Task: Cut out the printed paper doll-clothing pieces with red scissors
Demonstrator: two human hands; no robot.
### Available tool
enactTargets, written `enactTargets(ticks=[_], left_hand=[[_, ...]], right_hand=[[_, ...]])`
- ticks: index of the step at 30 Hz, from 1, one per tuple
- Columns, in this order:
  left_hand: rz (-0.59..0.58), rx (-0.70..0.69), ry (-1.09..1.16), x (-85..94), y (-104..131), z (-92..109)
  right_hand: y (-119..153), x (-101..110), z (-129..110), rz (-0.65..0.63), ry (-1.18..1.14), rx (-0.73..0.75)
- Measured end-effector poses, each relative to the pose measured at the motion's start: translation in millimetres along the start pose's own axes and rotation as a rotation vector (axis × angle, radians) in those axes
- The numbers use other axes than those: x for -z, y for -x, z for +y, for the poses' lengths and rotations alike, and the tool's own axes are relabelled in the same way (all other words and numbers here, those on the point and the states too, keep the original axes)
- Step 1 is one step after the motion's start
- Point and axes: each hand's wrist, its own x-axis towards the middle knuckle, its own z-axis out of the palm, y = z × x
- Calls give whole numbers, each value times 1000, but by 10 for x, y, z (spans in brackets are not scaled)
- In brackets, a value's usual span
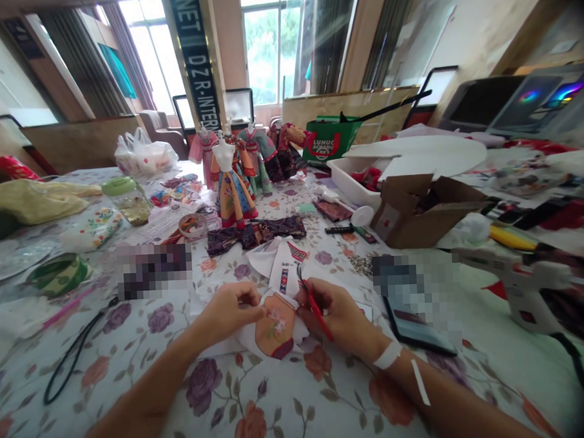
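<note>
My left hand (238,306) is closed in a pinch at the left edge of a small orange embroidered cloth piece (276,320). The piece has a floral motif, a dark red lower border and white material around it. In my right hand (332,307) is a slim red tool (318,313) with a thin dark tip pointing away from me; whether it is tweezers or small scissors I cannot tell. My right fingertips are at the piece's upper right edge. Just beyond lies a white strip (283,275) with a patterned band. White tape sticks to my right wrist and forearm.
Miniature dresses on stands (234,176) rise at the back. Dark patterned cloth (258,233) lies before them. To the right are a phone (417,326), a cardboard box (415,210) and a glue gun (522,280); a green tape roll (59,274) sits left on the flowered tablecloth (223,409).
</note>
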Motion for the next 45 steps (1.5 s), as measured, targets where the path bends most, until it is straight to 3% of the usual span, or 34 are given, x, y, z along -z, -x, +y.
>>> enactTargets(ticks=[4,7,12,18,23,28,33,40,45], left_hand=[[-99,106,538,14,44,56],[-202,169,753,-22,70,64],[-214,288,838,-45,87,55],[-259,201,839,-100,94,33],[-282,257,926,-189,98,-2],[-183,287,851,-194,86,-12],[-122,229,703,-242,95,25],[119,152,565,-333,121,91],[246,111,470,-321,141,137]], right_hand=[[-16,-1,20,31,-54,4],[-19,-6,24,26,-110,-15],[1,-9,-17,16,-89,-20],[22,-45,-69,-68,-31,-21],[16,-50,-74,-79,-65,-20],[14,-30,-58,-32,-13,-9],[0,-70,10,43,29,20],[17,-72,16,230,-44,9],[65,-95,-54,142,-179,-33]])
